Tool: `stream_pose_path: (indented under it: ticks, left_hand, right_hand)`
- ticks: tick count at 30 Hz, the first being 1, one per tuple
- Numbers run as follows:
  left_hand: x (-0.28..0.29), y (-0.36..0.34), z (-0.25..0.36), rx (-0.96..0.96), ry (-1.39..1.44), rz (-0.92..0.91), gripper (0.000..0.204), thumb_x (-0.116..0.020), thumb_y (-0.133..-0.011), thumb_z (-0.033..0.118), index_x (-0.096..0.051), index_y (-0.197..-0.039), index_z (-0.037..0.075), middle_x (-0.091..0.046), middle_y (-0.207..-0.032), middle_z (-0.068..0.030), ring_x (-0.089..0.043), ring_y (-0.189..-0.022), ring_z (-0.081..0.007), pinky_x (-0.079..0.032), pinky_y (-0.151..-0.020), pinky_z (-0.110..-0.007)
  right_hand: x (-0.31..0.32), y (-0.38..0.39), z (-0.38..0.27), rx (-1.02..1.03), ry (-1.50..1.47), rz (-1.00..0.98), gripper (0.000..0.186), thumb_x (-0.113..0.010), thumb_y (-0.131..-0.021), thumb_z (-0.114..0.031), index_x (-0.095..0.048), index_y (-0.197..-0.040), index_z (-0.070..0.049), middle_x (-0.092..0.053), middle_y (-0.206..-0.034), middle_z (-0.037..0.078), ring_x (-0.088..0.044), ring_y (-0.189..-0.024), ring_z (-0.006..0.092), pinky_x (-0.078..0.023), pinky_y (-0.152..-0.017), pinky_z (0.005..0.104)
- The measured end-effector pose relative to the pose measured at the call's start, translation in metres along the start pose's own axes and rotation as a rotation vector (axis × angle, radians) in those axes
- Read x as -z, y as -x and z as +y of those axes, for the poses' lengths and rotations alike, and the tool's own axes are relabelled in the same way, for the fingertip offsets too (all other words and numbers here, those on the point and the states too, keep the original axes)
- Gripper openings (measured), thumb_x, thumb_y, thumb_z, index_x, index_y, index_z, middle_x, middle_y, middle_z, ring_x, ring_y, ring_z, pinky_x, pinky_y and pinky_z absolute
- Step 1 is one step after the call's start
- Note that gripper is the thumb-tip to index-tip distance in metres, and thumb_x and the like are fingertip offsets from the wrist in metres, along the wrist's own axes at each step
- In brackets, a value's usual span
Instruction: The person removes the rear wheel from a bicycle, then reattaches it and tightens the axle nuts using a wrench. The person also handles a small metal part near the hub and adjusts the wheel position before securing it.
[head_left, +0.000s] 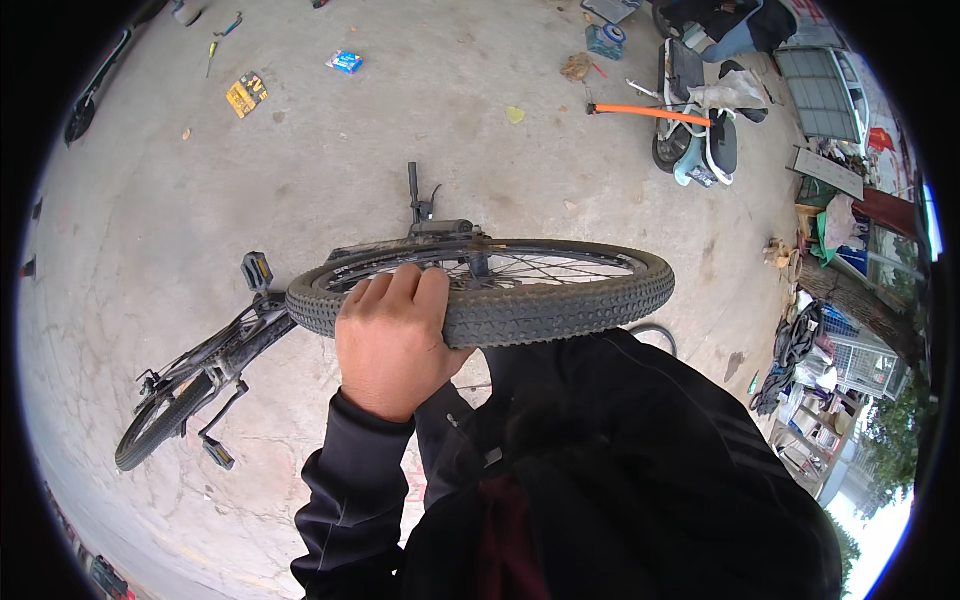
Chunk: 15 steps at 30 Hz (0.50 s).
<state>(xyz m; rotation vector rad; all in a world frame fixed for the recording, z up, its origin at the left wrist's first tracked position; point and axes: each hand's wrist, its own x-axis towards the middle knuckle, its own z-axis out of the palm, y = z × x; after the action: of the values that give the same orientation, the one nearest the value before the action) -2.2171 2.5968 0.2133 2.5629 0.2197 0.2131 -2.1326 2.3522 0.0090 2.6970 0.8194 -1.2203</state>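
My left hand (395, 340) is closed over the near edge of a knobby black bicycle tire (560, 312), fingers across the top and thumb curled underneath. This wheel, with thin spokes, is raised close in front of me and tilted so that its side faces up. My right sleeve (650, 385) reaches under the tire; the right hand is hidden there. Behind the wheel a handlebar grip with a brake lever (415, 190) sticks out. Down to the left extend the dark bicycle frame (245, 335), two pedals (257, 270) and the other wheel (165, 425).
On the concrete floor ahead lie a yellow-and-black packet (247, 95), a blue packet (345, 62), and a screwdriver (212, 58). A parked scooter (690, 120) with an orange bar (650, 114) across it stands far right. Clutter and a wire crate (865, 365) line the right side.
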Motion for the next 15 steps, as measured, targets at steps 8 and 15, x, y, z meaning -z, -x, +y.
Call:
stream_pose_path:
  ticks: [8, 15]
  left_hand:
    - [0.002, 0.003, -0.008, 0.014, 0.002, -0.044, 0.043, -0.088, -0.053, 0.021, -0.059, -0.083, 0.008, -0.058, -0.078, -0.0083, -0.062, -0.073, -0.0329, -0.051, -0.067, -0.043]
    - [0.004, 0.003, -0.007, -0.004, -0.004, -0.076, 0.044, -0.085, -0.053, 0.024, -0.061, -0.086, 0.007, -0.059, -0.078, -0.0084, -0.062, -0.071, -0.0315, -0.051, -0.067, -0.041]
  right_hand:
    - [0.009, -0.004, 0.007, -0.017, 0.035, -0.126, 0.031, -0.055, -0.095, -0.019, -0.070, -0.119, -0.006, -0.071, -0.120, 0.019, -0.065, -0.116, 0.0378, -0.048, -0.102, 0.0505]
    - [0.022, -0.004, 0.003, -0.033, 0.011, -0.200, 0.030, -0.055, -0.095, -0.019, -0.072, -0.116, -0.006, -0.072, -0.116, 0.019, -0.067, -0.113, 0.0379, -0.049, -0.100, 0.0509]
